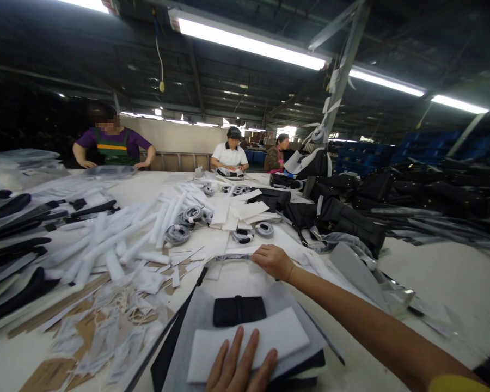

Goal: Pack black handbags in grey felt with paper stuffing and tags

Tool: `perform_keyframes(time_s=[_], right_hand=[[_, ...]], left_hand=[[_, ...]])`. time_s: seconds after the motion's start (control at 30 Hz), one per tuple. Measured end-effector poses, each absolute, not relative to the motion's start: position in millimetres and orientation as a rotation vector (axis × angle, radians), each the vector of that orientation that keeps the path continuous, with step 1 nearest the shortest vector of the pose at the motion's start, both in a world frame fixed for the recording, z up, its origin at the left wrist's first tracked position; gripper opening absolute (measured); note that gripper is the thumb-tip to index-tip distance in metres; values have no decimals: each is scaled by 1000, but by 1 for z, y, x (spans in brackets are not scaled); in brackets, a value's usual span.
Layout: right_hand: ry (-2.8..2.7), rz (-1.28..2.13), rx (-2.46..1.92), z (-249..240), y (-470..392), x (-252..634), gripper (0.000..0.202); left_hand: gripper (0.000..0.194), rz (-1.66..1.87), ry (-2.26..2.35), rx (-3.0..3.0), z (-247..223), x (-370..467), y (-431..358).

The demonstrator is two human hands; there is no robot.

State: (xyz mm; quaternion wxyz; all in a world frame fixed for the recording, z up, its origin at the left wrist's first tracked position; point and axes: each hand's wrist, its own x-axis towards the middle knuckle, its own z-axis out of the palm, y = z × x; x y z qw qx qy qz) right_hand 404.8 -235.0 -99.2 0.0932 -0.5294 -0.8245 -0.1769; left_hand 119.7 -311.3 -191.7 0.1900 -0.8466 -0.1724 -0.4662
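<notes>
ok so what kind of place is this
Probably a bag factory's packing or finishing area: a long worktable strewn with white foam rolls, black bags heaped alongside, and other people working around it under strip lights.

A white foam pad (286, 331) lies flat on grey sheeting (190, 321) — black pouch (226, 312) beside it, film-wrapped strap (228, 258) arched beyond.

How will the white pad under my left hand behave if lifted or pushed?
The white pad looks like foam, so it is probably light for its size. Its edges run straight, so it should bend slightly rather than flop. Pushed, it may slide on the thin grey sheet if the left hand eases off.
</notes>
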Motion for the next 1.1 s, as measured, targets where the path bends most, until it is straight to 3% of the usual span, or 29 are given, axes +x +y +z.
perform_keyframes(time_s=[0.27, 0.43, 0.6, 0.9, 1.1], right_hand=[[-2307, -333, -1554, -57, -326, 359, 14], [-2236, -166, -1618, -61, -391, 326, 17], [-2100, -353, -1578, -74, -421, 308, 28], [-1946, -538, -1515, -85, -445, 288, 22], [-1934, -627, -1530, -101, -455, 284, 27]], left_hand=[[39, -1212, -516, -2496, -183, 113, -318], [43, -1033, -502, -2538, -174, 107, -319], [47, -1067, -491, -2527, -168, 105, -319], [50, -797, -412, -2616, -156, 92, -316], [54, -820, -518, -2616, -161, 100, -325]])
